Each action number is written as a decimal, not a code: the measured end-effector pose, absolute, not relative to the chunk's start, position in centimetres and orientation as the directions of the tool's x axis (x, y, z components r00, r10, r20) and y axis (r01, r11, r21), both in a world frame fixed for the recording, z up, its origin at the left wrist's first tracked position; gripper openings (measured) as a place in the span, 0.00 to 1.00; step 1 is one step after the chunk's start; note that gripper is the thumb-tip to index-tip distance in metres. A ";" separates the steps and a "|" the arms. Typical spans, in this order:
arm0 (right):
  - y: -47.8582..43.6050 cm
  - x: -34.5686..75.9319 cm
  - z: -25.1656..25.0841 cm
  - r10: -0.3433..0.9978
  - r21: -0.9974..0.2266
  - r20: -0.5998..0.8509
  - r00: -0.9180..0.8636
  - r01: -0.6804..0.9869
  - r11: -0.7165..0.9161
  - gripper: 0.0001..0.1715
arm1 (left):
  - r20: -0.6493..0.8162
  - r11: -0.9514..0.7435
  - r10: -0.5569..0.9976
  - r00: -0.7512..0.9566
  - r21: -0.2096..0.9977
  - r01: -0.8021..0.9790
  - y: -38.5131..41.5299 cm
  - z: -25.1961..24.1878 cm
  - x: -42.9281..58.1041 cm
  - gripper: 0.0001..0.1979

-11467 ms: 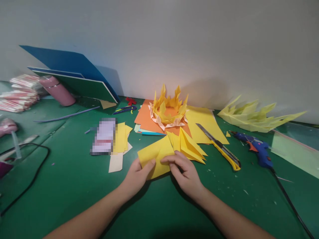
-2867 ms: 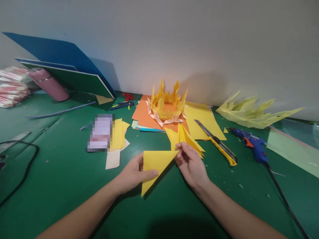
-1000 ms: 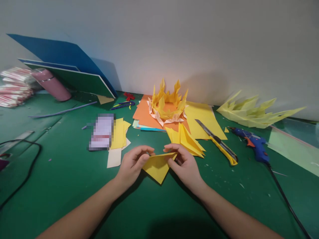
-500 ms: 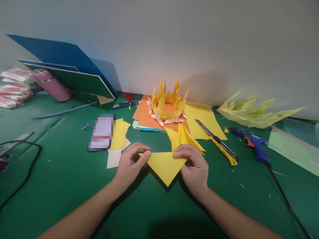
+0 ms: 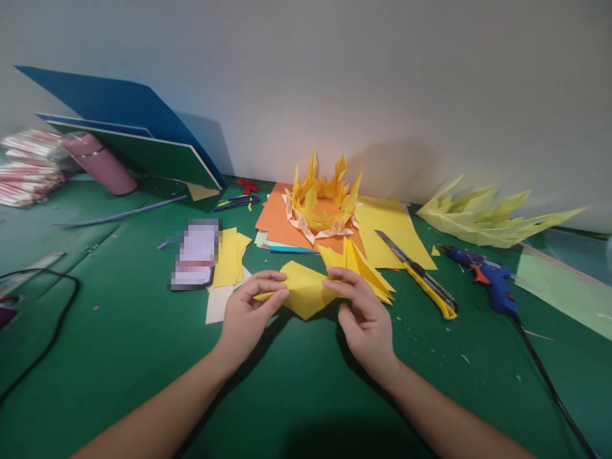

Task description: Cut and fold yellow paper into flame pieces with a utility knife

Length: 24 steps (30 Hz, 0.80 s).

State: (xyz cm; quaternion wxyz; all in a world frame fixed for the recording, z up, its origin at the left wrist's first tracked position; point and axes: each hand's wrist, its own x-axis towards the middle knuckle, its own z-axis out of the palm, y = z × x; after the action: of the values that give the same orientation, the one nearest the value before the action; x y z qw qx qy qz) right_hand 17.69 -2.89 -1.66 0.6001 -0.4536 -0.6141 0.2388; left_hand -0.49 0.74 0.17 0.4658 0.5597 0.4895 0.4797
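Note:
A piece of yellow paper with bent sides is held between my two hands above the green table. My left hand pinches its left end between thumb and fingers. The fingers of my right hand rest on its right part, with the thumb lower and apart from the fingertips; whether they grip it from behind is hidden. Just beyond my right hand lie folded yellow paper pieces. Yellow paper strips lie beyond my left hand, beside a phone.
A crown-like ring of folded paper stands on orange sheets. To the right are a yellow box cutter, a blue glue gun with its cord, and a pale yellow folded form. A pink bottle leans at the left.
The paper was a flat triangle pointing toward me. Now its middle has opened up and its point sits farther away. My right thumb has come away from the right edge.

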 end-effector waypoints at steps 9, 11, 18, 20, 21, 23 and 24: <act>-2.6 17.5 -1.8 0.877 -0.889 0.435 0.205 0.250 0.383 0.09 | 0.261 -0.276 0.959 0.108 0.946 0.167 0.6 0.6 -0.5 0.03; -2.5 17.4 -1.8 0.877 -0.886 0.435 0.203 0.267 0.378 0.08 | 0.228 -0.244 0.966 0.123 0.960 0.137 0.5 0.5 -0.5 0.03; -2.5 17.1 -1.5 0.877 -0.879 0.449 0.173 0.263 0.398 0.10 | 0.023 -0.012 0.992 0.124 0.996 -0.090 0.1 0.1 -0.1 0.13; -2.5 17.1 -1.5 0.876 -0.877 0.451 0.169 0.268 0.400 0.10 | -0.085 0.102 0.989 0.117 0.984 -0.143 0.0 0.1 0.0 0.20; -2.5 17.1 -1.5 0.876 -0.875 0.452 0.165 0.270 0.401 0.10 | -0.135 0.153 0.984 0.116 0.974 -0.166 0.0 0.2 0.1 0.23; -2.5 17.1 -1.5 0.877 -0.873 0.456 0.155 0.268 0.406 0.10 | -0.222 0.249 0.964 0.144 0.945 -0.214 -0.1 0.3 0.2 0.26; -2.5 17.1 -1.5 0.877 -0.873 0.456 0.150 0.267 0.408 0.10 | -0.256 0.294 0.951 0.175 0.925 -0.241 -0.1 0.3 0.2 0.27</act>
State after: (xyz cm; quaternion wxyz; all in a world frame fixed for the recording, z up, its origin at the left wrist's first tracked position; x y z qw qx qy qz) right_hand 17.09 -2.54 -1.46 0.5885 -0.4785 -0.5980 0.2593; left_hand 0.22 -0.09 0.34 0.6611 0.3876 0.4580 0.4504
